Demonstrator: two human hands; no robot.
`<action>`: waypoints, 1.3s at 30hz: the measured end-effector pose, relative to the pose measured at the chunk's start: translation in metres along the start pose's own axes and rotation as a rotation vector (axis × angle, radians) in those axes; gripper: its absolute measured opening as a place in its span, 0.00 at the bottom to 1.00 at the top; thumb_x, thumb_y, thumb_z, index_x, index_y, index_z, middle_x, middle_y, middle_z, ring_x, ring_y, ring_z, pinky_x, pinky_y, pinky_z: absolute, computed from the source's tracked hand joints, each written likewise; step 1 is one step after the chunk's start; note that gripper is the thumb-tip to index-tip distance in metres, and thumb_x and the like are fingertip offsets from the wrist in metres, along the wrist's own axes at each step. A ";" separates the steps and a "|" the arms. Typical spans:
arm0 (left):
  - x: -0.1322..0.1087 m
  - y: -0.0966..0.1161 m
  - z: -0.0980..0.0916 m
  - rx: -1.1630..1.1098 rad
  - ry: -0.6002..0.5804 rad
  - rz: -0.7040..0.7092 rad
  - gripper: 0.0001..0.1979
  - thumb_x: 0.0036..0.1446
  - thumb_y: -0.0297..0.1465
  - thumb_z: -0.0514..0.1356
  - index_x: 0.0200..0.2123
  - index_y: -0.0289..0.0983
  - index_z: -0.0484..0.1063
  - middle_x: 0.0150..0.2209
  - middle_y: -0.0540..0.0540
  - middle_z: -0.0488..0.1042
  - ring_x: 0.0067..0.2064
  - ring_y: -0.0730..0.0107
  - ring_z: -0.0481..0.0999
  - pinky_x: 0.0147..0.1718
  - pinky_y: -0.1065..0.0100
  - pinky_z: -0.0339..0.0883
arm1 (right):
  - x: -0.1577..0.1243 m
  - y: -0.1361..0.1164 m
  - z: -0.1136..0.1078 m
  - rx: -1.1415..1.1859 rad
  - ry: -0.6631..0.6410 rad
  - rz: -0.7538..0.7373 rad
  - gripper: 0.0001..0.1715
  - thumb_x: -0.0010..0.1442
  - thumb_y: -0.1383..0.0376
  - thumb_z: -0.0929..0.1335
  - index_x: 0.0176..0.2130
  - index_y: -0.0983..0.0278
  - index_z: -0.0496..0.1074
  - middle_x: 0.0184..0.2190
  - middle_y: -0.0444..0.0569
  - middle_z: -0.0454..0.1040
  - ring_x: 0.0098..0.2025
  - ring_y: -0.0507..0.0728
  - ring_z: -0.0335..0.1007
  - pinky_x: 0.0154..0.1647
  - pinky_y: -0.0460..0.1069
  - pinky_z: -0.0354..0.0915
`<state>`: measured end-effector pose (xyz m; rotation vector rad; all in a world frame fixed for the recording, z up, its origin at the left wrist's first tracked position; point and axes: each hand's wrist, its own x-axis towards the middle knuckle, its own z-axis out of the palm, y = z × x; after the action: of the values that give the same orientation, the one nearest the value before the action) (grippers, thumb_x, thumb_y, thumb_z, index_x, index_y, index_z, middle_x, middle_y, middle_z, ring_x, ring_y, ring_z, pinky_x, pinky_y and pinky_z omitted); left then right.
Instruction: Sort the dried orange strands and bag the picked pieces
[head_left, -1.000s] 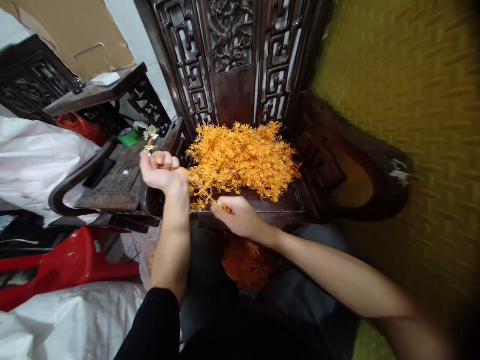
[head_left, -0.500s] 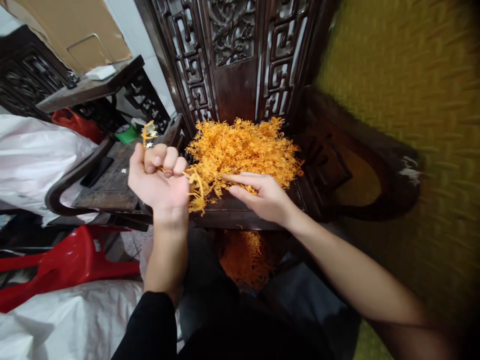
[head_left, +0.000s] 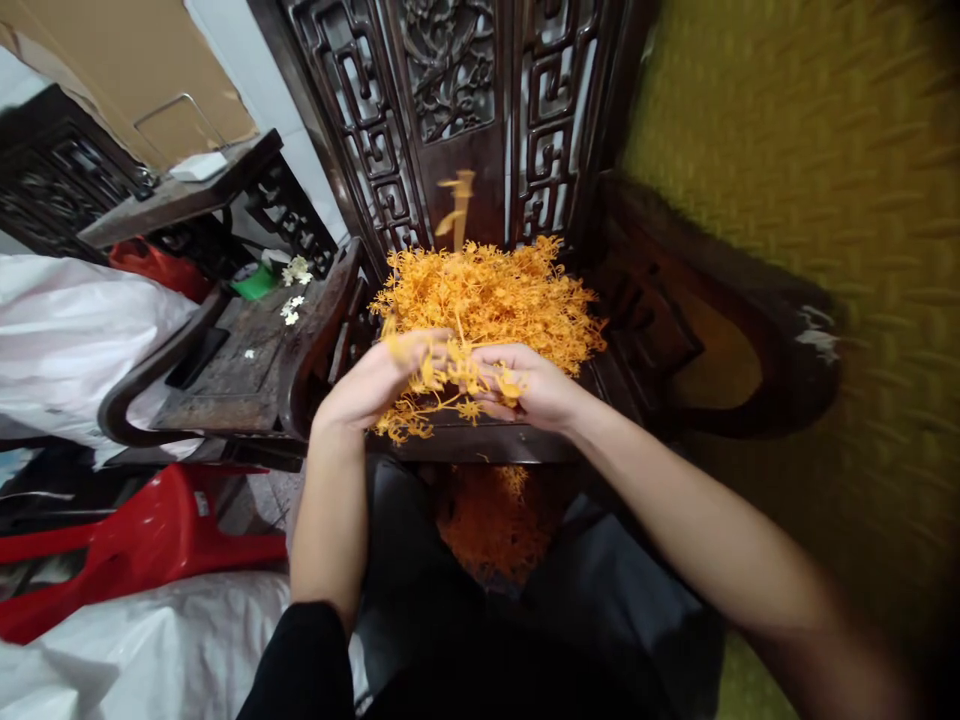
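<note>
A heap of orange plastic sprigs, thin branching stems with small tips, lies on the seat of a dark carved wooden chair. My right hand is palm up at the heap's front edge, its fingers curled around several sprigs. Beside it, my left hand reaches in from the left, blurred by motion. Loose orange sprigs cross in front of its fingers, so their grip is hidden. Above the heap, a blurred orange piece shows against the chair back.
More orange sprigs are below the seat, between my knees. On the left are a second wooden seat with small pale flower pieces and a green tape roll, a red plastic stool and white sacks.
My left hand has swung right and down from above the neighbouring seat to the heap, beside my right hand. An orange piece now appears above the heap. My right hand has turned palm up.
</note>
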<state>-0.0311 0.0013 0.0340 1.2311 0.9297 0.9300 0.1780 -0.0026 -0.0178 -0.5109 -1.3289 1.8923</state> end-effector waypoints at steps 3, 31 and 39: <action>0.001 -0.012 0.008 0.200 -0.080 0.028 0.19 0.51 0.43 0.71 0.42 0.36 0.82 0.44 0.39 0.81 0.48 0.56 0.79 0.47 0.61 0.71 | 0.000 0.002 -0.005 0.045 -0.057 0.078 0.27 0.57 0.49 0.73 0.25 0.64 0.62 0.16 0.35 0.57 0.13 0.44 0.48 0.12 0.43 0.43; 0.017 -0.028 0.011 -0.126 0.590 0.221 0.17 0.51 0.38 0.72 0.28 0.36 0.67 0.22 0.55 0.68 0.19 0.79 0.64 0.19 0.75 0.55 | -0.007 -0.012 -0.047 -0.525 0.925 -0.531 0.18 0.66 0.52 0.68 0.33 0.60 0.62 0.19 0.40 0.64 0.19 0.49 0.60 0.23 0.49 0.56; 0.024 -0.039 0.015 0.074 0.623 0.164 0.17 0.58 0.42 0.67 0.30 0.38 0.65 0.20 0.58 0.60 0.16 0.81 0.57 0.15 0.77 0.51 | -0.013 -0.014 -0.034 -0.415 0.708 -0.401 0.13 0.65 0.55 0.69 0.40 0.59 0.63 0.35 0.47 0.79 0.23 0.51 0.72 0.19 0.47 0.63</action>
<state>-0.0060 0.0152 -0.0046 1.1042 1.3703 1.4654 0.2143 0.0106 -0.0190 -0.9373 -1.2061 0.9632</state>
